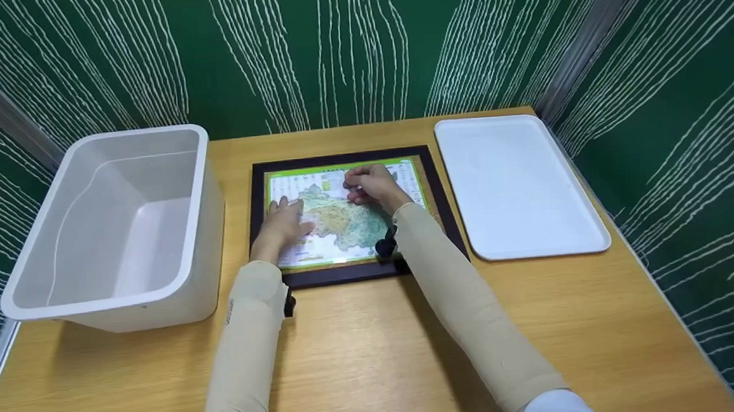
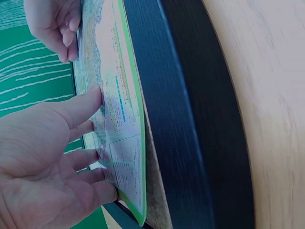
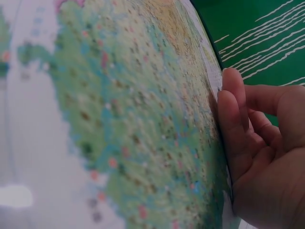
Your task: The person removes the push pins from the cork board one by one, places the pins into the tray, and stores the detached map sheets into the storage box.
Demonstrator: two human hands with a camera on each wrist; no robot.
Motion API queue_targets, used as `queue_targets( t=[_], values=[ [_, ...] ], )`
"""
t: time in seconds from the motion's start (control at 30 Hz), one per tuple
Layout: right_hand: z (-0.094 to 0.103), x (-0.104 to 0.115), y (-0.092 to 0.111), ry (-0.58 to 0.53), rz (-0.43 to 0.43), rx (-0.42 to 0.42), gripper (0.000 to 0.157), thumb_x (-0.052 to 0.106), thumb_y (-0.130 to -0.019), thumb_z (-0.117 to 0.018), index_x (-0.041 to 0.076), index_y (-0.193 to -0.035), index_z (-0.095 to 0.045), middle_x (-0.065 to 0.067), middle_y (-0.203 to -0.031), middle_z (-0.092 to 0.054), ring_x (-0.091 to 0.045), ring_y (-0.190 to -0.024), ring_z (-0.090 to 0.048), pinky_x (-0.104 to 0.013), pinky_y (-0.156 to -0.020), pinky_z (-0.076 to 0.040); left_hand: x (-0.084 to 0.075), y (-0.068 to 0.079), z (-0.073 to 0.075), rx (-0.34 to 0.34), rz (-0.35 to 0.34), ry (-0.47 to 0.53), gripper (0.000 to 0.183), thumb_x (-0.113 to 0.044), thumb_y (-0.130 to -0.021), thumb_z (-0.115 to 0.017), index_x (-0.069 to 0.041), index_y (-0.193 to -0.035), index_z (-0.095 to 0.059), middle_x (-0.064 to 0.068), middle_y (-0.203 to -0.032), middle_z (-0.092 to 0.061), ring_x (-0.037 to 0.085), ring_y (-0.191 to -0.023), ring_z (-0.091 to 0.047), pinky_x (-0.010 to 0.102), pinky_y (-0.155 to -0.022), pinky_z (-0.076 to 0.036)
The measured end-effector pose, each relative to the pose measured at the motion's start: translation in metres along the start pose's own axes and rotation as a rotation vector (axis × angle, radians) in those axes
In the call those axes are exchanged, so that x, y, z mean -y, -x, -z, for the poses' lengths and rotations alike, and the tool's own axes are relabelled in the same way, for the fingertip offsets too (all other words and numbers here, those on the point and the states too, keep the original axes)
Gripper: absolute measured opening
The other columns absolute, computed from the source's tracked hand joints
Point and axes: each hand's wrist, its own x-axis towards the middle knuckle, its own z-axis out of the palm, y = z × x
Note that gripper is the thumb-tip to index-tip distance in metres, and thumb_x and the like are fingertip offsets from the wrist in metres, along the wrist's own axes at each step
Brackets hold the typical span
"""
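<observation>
A sheet map (image 1: 333, 224) with a green border lies on a brown, cork-like board (image 1: 430, 192) inside a dark frame (image 1: 346, 275). My left hand (image 1: 282, 226) rests on the map's left side, fingers spread. In the left wrist view, the sheet's near corner (image 2: 141, 215) curves slightly off the board, beside that hand's fingers (image 2: 106, 192). Over the upper middle of the map is my right hand (image 1: 372, 185), with bent fingers and the thumb close to the forefinger. The right wrist view shows its fingertips (image 3: 227, 102) against the map surface; I cannot tell whether they pinch something tiny.
To the left stands a deep white tub (image 1: 196, 254), its rim well above the table (image 1: 351, 360). A shallow white tray (image 1: 518, 184) lies right of the frame. Green walls (image 1: 370, 53) with white streaks enclose the table's back and sides.
</observation>
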Motion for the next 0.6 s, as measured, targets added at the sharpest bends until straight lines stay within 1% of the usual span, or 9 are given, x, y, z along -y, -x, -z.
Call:
queue_targets(
  t=[0.07, 0.27, 0.47, 0.6],
  values=[
    [0.0001, -0.0006, 0.0003, -0.002, 0.011, 0.001, 0.024, 0.014, -0.102, -0.063, 0.001, -0.122, -0.067, -0.014, -0.108, -0.071, -0.014, -0.066, -0.067, -0.023, -0.057, -0.056, 0.0001, 0.0004, 0.0000, 0.001, 0.000, 0.003, 0.064, -0.027, -0.105, -0.056, -0.002, -0.158, -0.031, 0.029, -0.165, -0.012, 0.047, -0.152, -0.003, 0.059, -0.121, -0.013],
    [0.0002, -0.0003, 0.0013, 0.008, 0.003, -0.019, 0.020, 0.013, -0.101, -0.064, 0.002, -0.116, -0.069, -0.012, -0.104, -0.072, -0.014, -0.065, -0.066, -0.024, -0.056, -0.056, -0.0005, 0.0000, -0.0002, 0.005, 0.000, 0.004, 0.065, -0.028, -0.105, -0.056, -0.002, -0.159, -0.029, 0.029, -0.165, -0.011, 0.047, -0.152, -0.002, 0.058, -0.122, -0.009],
    [0.0005, -0.0004, 0.0011, 0.027, -0.004, -0.025, 0.018, 0.014, -0.101, -0.064, 0.004, -0.114, -0.070, -0.012, -0.104, -0.072, -0.015, -0.066, -0.067, -0.024, -0.056, -0.057, -0.0006, -0.0001, -0.0003, 0.006, 0.010, 0.012, 0.065, -0.028, -0.105, -0.055, -0.003, -0.159, -0.029, 0.028, -0.165, -0.009, 0.046, -0.152, -0.001, 0.058, -0.122, -0.007],
    [0.0007, -0.0007, 0.0016, 0.039, -0.004, -0.014, 0.019, 0.014, -0.101, -0.064, 0.004, -0.116, -0.070, -0.012, -0.106, -0.073, -0.015, -0.067, -0.067, -0.025, -0.058, -0.057, 0.0004, -0.0004, -0.0014, -0.003, 0.012, 0.006, 0.065, -0.028, -0.105, -0.056, -0.003, -0.159, -0.030, 0.028, -0.165, -0.010, 0.046, -0.152, -0.002, 0.058, -0.122, -0.007]
  ],
)
